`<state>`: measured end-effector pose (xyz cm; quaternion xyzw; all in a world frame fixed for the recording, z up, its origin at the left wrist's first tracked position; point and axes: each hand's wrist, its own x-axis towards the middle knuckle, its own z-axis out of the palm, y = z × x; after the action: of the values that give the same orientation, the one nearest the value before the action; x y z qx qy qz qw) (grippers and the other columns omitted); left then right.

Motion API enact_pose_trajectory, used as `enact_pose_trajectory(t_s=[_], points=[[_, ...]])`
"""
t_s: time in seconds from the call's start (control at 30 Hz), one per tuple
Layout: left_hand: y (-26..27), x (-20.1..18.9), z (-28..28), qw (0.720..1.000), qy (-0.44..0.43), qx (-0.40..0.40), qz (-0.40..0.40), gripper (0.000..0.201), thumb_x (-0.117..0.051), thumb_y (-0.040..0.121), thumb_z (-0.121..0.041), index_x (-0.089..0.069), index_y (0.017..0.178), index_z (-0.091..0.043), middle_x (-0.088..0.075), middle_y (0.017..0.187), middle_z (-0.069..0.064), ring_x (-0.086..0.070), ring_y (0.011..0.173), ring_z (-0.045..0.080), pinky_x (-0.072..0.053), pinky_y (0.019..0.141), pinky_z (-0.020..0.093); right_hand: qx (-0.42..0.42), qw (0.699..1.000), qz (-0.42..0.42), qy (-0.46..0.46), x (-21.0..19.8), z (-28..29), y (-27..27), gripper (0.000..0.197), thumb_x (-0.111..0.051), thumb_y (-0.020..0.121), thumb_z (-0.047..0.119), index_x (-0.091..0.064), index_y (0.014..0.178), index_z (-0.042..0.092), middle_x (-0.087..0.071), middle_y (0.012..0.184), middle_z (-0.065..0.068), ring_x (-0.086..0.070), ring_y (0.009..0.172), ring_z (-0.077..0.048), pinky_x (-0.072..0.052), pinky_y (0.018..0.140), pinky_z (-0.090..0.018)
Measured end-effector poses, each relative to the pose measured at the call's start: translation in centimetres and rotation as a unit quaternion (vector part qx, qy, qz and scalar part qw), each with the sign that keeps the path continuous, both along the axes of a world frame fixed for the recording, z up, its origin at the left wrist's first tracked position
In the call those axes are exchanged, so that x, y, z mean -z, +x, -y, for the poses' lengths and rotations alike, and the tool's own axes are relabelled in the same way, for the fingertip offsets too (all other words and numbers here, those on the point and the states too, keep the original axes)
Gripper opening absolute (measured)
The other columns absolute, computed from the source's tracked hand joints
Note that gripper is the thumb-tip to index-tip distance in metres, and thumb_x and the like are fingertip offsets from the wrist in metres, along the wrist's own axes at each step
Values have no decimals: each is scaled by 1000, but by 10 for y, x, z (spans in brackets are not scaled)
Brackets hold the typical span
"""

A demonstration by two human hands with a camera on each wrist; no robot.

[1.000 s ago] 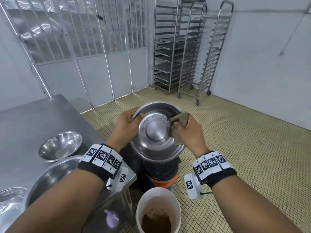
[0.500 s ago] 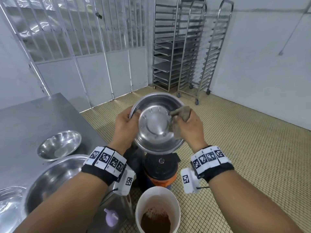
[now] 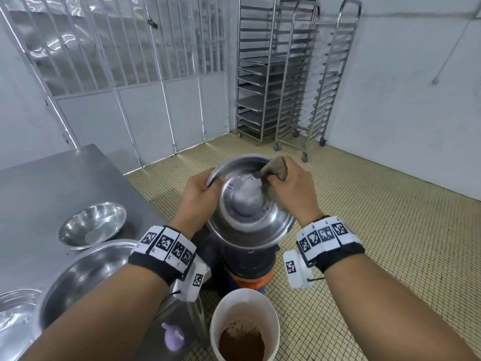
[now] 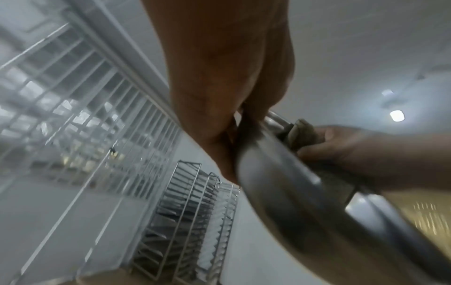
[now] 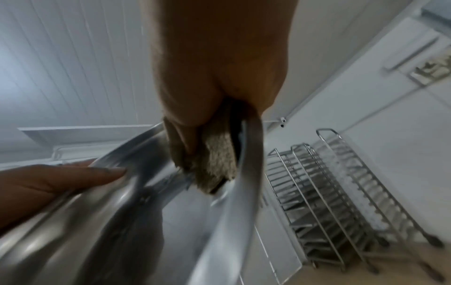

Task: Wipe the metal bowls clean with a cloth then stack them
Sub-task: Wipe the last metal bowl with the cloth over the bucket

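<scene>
I hold a metal bowl (image 3: 250, 212) in the air over the floor, its underside turned toward me. My left hand (image 3: 200, 199) grips its left rim, seen close up as the left hand (image 4: 234, 119) on the bowl (image 4: 292, 192). My right hand (image 3: 291, 188) holds a tan cloth (image 3: 276, 168) bunched against the bowl's upper right rim. In the right wrist view the cloth (image 5: 217, 164) presses on the bowl's wall (image 5: 246, 192). Three more metal bowls sit on the steel table (image 3: 39, 183): a small one (image 3: 91, 225), a large one (image 3: 86, 277) and a third (image 3: 15, 308) at the left edge.
A white bucket (image 3: 244, 324) with brown powder stands on the tiled floor below my hands, behind it a black and orange container (image 3: 247, 267). Wheeled tray racks (image 3: 276, 74) line the far wall. A barred gate (image 3: 125, 61) is at the back left.
The bowl has risen a little and tipped further toward me. My right hand has slid the cloth from the bowl's base up to its upper right rim.
</scene>
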<state>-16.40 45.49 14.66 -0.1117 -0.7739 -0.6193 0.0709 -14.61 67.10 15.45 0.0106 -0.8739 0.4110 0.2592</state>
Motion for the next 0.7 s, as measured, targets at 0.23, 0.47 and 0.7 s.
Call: enact_pose_trajectory(t_s=[0.23,0.47,0.7], points=[[-9,18,-7,965,211,-151,39,17,-57,106,-21,-71,98,-19,-65,75,-4,-60,70,15,-52,63,27,18,978,85,-188,51,28,4,13,-70,91,32,-65,104,33,-71,102,17,-67,96,0,-58,87,-32],[-16,24,24,932,260,-244,60,22,-48,99,-11,-63,85,-20,-52,75,-1,-47,68,13,-43,65,31,-16,988,126,-92,43,13,7,9,-60,99,34,-68,98,36,-70,98,17,-66,95,-6,-54,88,-32],[18,46,43,942,225,-227,99,22,-51,103,-12,-67,91,-22,-59,89,9,-53,82,20,-44,76,34,-38,977,125,-170,38,46,-6,25,-53,102,47,-68,103,28,-71,93,7,-66,89,-10,-52,76,-30]])
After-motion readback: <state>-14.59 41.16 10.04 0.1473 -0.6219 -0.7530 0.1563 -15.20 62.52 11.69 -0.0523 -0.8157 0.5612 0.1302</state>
